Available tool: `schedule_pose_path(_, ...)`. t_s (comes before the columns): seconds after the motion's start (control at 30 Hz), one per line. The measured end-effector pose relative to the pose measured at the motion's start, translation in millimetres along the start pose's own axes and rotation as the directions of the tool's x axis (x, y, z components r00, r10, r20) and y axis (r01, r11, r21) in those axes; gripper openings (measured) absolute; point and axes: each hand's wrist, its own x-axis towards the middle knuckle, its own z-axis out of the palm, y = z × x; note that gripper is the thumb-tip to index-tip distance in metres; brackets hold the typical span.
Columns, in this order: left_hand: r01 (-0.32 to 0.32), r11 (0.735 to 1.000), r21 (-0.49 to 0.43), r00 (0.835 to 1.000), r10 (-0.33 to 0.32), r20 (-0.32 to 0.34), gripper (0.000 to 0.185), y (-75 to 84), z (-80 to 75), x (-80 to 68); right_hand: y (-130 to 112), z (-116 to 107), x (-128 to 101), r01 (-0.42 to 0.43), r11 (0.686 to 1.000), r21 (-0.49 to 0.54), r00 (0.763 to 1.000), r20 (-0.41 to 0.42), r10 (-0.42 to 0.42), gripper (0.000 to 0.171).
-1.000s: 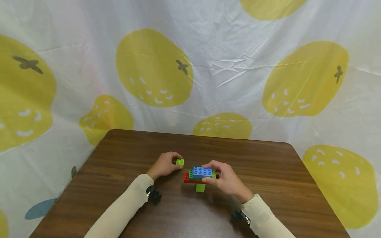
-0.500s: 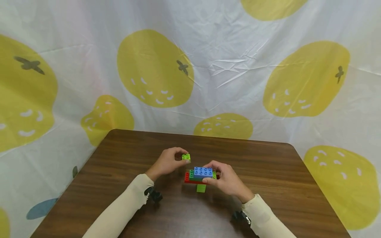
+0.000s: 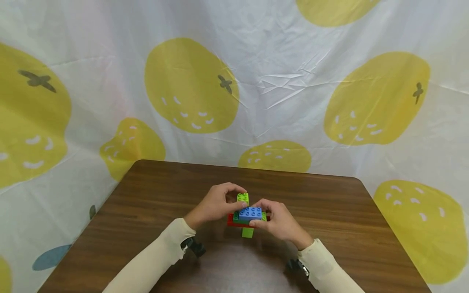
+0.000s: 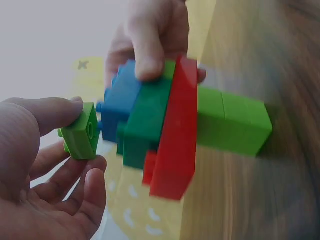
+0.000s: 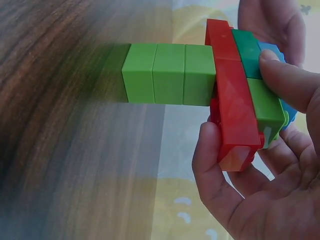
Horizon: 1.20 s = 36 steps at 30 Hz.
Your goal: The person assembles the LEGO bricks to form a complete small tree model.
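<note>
- Wooden table (image 3: 146,203) shows bare brown surface left, right and behind the hands, which meet near its centre.
- Left hand (image 3: 214,203) pinches a small lime brick (image 3: 242,198), studs up, just above the blue brick (image 3: 250,213).
- Right hand (image 3: 280,221) grips the brick stack (image 3: 246,221), whose long bricks run left-right atop a lime column (image 3: 247,232).

Small lime-green brick (image 4: 81,132): moulded plastic, smooth, faintly satin. Blue brick (image 3: 250,213), dark green brick (image 4: 145,124) and red plate (image 5: 231,95): same hard plastic, smooth faces with a soft gloss, the red one shiniest along its edge. Lime-green column (image 5: 169,73): plastic, even and slightly matt. Table (image 3: 154,191): dark brown wood-grain surface, smooth, with a low sheen. Backdrop (image 3: 278,81): thin white cloth printed with yellow fruit, matt, creased. Sleeves (image 3: 154,256): cream knitted fabric, matt and soft.
</note>
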Motion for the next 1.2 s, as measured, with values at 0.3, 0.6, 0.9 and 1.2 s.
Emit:
schedule_pose_path(0.3,-0.062,0.998,0.008,0.996,0.061,0.067,0.036,20.1,13.6,-2.9,1.9,0.6,0.2,0.008,1.0,-0.014,1.0,-0.013,-0.008,0.022)
schedule_pose_path(0.6,-0.071,0.997,0.005,0.996,0.071,0.063,0.036,21.3,18.5,-3.4,-6.0,2.7,-0.6,0.01,0.999,-0.036,0.999,-0.049,-0.012,0.022)
schedule_pose_path(0.9,-0.09,0.995,0.047,0.995,0.088,0.041,0.034,19.6,24.1,-2.4,-30.9,-1.7,-12.4,0.003,0.999,-0.041,0.998,-0.066,-0.005,0.023)
schedule_pose_path(1.2,-0.101,0.988,0.113,0.995,0.097,0.038,0.033,18.3,23.6,-0.6,-27.0,-2.2,-9.4,0.055,0.998,-0.004,0.998,-0.04,-0.055,0.021)
